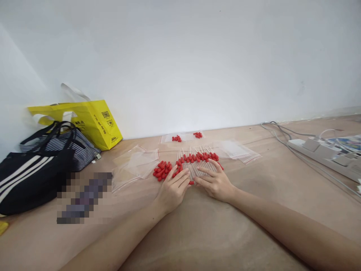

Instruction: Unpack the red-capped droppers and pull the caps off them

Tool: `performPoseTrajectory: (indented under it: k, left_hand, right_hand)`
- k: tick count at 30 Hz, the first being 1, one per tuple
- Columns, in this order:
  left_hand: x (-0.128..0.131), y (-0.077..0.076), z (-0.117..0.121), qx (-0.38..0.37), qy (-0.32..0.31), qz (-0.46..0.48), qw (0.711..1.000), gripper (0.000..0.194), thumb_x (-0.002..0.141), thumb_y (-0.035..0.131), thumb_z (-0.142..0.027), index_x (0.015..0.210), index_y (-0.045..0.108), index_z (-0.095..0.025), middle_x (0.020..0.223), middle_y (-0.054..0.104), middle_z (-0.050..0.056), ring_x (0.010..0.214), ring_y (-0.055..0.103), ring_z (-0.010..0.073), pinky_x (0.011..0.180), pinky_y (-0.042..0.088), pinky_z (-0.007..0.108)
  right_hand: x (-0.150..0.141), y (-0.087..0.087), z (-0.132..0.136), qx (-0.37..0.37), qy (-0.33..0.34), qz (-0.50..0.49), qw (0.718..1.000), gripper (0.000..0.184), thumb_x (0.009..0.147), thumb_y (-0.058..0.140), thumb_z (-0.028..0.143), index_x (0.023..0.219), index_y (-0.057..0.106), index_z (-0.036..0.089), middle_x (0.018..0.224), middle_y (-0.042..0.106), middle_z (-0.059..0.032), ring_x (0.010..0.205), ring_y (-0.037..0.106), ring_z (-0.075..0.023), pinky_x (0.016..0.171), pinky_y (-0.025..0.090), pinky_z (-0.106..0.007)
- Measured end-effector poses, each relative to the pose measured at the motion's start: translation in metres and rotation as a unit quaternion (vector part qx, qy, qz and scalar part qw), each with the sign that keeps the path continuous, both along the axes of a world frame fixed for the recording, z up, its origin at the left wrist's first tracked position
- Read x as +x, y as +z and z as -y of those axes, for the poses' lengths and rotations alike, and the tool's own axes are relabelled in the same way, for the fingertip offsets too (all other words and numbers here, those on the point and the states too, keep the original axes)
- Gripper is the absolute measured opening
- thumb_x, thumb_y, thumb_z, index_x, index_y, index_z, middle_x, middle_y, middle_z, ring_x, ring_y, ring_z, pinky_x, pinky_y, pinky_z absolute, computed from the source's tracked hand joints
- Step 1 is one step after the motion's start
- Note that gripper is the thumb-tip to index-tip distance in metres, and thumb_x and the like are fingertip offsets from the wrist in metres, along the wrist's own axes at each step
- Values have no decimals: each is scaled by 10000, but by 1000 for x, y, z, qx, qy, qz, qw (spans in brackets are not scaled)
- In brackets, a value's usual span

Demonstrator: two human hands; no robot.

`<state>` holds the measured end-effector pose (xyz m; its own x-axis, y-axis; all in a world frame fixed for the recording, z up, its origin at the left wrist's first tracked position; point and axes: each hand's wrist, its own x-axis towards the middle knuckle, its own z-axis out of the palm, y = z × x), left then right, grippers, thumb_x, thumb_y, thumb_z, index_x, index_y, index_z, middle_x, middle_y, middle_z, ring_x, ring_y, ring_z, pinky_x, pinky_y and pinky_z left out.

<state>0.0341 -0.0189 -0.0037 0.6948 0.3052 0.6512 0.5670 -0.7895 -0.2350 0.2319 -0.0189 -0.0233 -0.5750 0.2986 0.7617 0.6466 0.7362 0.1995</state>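
Two bare hands at work on a light brown table (194, 233), white wall behind. Left hand (173, 190): fingers close together, bent over the near left edge of a batch of pale, red-ended sticks (201, 170); its underside is hidden, so cannot tell whether it grips any. Right hand (218, 184): fingers spread and extended, laid across the same sticks, not closed round them. The sticks lie at table centre, red parts in a band across the middle. Loose red pieces (162, 170) heaped just beside the left hand. Containers: clear plastic bags (141, 162) with red seal lines lie flat to the left, contents not visible; more clear bags (234, 148) to the right, likewise flat. A far clear bag (186, 134) near the wall shows two small red clusters (176, 139), inside or on top, cannot tell. Further left, a yellow bag (98, 120) with white handles, a striped bag (81, 150) and a black bag (34, 177), interiors unseen. Right: white power strip (299, 146) with plugs and cables.
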Motion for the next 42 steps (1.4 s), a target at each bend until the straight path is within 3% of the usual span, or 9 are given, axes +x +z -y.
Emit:
performPoseTrajectory:
  k: [12,20,30,42]
  left_hand:
    - [-6,0,2,-11,-29,-19,999,190,795,432,-80,832,602,-157,1089,611,44,1151,441,210,1051,69,557]
    - [-4,3,7,-26,-48,1,999,200,795,421,-90,872,596,-149,1042,634,53,1137,457,209,1048,91,551]
    - [-6,1,7,-27,-49,3,998,162,774,439,-97,759,595,-140,1060,625,63,1160,426,250,1033,134,559]
    - [-1,5,15,-35,-41,54,997,191,747,428,-80,690,592,-159,969,663,45,1095,497,234,1030,165,546]
  right_hand:
    - [1,0,2,-1,22,23,999,154,842,433,149,869,579,189,684,666,0,1072,505,-148,1047,65,-523]
    - [1,2,4,-7,38,17,999,148,839,435,145,875,573,182,644,653,12,1050,521,-144,1053,70,-508]
    - [1,4,5,-6,60,17,998,154,829,427,120,858,570,170,588,633,16,1070,505,-138,1055,96,-499]
    - [-1,2,6,1,65,19,998,144,835,428,134,843,566,172,594,634,12,1071,503,-133,1059,122,-473]
